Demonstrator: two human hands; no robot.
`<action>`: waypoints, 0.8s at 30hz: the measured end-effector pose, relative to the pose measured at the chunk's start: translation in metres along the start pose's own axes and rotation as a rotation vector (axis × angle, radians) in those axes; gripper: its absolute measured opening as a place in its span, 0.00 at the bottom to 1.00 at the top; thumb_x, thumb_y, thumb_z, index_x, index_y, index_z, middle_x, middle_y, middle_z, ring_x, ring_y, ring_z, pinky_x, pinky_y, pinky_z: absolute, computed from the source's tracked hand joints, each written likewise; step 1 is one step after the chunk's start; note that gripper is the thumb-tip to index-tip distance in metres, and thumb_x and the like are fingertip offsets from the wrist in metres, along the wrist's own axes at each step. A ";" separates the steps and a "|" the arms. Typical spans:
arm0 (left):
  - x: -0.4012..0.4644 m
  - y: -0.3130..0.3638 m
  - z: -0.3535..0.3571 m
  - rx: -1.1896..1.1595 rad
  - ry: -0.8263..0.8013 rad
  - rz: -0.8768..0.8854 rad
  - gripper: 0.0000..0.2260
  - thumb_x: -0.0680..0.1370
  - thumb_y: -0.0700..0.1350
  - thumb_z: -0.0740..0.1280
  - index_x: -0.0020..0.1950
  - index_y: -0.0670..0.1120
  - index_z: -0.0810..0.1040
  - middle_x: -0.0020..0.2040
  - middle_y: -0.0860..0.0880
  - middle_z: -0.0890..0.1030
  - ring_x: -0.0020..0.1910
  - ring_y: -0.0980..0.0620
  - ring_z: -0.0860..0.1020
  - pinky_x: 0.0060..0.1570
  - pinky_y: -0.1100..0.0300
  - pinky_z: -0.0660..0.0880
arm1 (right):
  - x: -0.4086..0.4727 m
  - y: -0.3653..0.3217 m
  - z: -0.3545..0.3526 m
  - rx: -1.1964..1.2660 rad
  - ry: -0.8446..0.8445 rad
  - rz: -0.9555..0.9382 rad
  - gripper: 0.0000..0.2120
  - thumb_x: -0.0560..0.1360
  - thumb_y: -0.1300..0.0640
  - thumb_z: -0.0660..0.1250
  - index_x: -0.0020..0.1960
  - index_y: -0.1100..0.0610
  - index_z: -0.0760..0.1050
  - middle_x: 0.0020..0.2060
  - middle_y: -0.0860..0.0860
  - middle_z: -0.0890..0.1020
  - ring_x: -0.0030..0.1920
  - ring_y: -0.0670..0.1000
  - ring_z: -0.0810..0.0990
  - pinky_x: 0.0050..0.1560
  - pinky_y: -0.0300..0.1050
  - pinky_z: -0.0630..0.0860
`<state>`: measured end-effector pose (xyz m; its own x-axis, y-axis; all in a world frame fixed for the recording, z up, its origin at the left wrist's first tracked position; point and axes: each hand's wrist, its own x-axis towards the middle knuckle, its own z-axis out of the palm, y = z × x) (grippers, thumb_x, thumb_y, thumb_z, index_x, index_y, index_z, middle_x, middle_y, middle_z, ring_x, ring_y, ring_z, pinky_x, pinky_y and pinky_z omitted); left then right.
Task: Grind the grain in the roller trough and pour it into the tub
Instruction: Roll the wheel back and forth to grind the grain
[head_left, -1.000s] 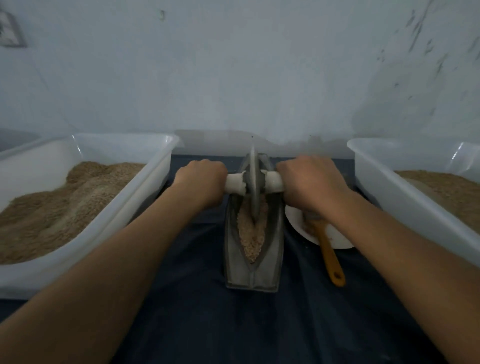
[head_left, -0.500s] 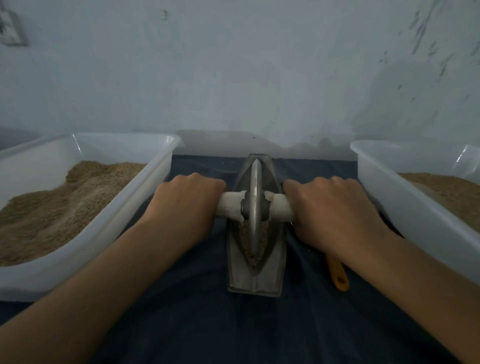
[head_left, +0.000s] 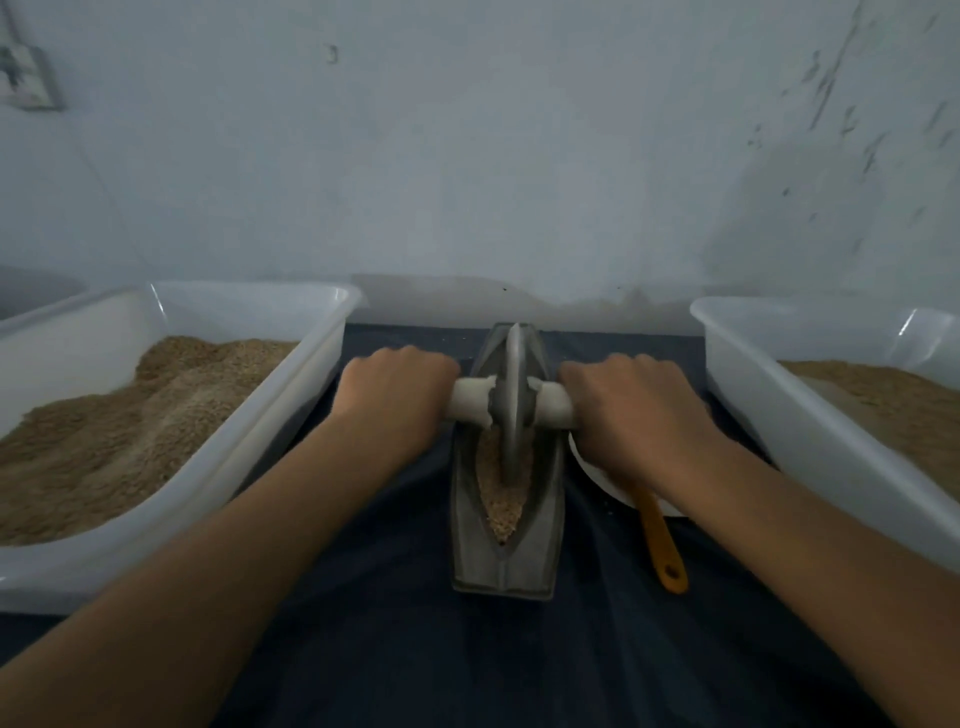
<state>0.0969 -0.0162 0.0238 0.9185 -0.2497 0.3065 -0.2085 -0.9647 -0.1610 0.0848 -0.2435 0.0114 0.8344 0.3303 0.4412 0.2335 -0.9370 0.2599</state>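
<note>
Both hands on the roller axle, one each side of the wheel, so the load stays even and the disc stays upright in the groove. Left hand has its fingers curled round the white handle; right hand is wrapped round the other end the same way. Roller trough sits centre frame on the dark cloth, long axis pointing away, so strokes go straight out and back. Grain lies in the near half of the groove, looks coarse, though it's dim. Left tub and right tub flank it within easy pouring reach. Orange-handled tool rests on a white plate lower right, head hidden under the wrist.
</note>
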 end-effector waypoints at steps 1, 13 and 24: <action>-0.014 -0.004 -0.002 -0.005 0.000 0.020 0.09 0.76 0.47 0.70 0.55 0.57 0.76 0.48 0.51 0.79 0.50 0.46 0.80 0.43 0.51 0.72 | -0.012 -0.004 -0.005 -0.046 0.057 -0.039 0.15 0.68 0.50 0.73 0.44 0.46 0.67 0.30 0.45 0.60 0.29 0.49 0.61 0.30 0.43 0.54; 0.057 0.007 0.009 0.030 -0.028 -0.072 0.13 0.78 0.42 0.69 0.63 0.50 0.79 0.55 0.45 0.82 0.55 0.42 0.80 0.45 0.51 0.70 | 0.060 0.009 0.012 -0.016 -0.116 0.112 0.12 0.72 0.50 0.72 0.54 0.50 0.78 0.44 0.52 0.82 0.39 0.54 0.76 0.38 0.46 0.68; -0.019 -0.011 -0.005 -0.051 -0.142 0.054 0.10 0.72 0.56 0.72 0.51 0.59 0.78 0.42 0.55 0.78 0.42 0.51 0.79 0.45 0.51 0.78 | -0.021 -0.012 -0.018 -0.081 0.033 -0.003 0.18 0.63 0.51 0.75 0.39 0.45 0.65 0.28 0.44 0.56 0.27 0.46 0.52 0.30 0.42 0.47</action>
<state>0.0805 -0.0012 0.0242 0.9429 -0.2908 0.1621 -0.2727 -0.9539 -0.1249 0.0552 -0.2371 0.0146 0.8166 0.3382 0.4677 0.1941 -0.9240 0.3294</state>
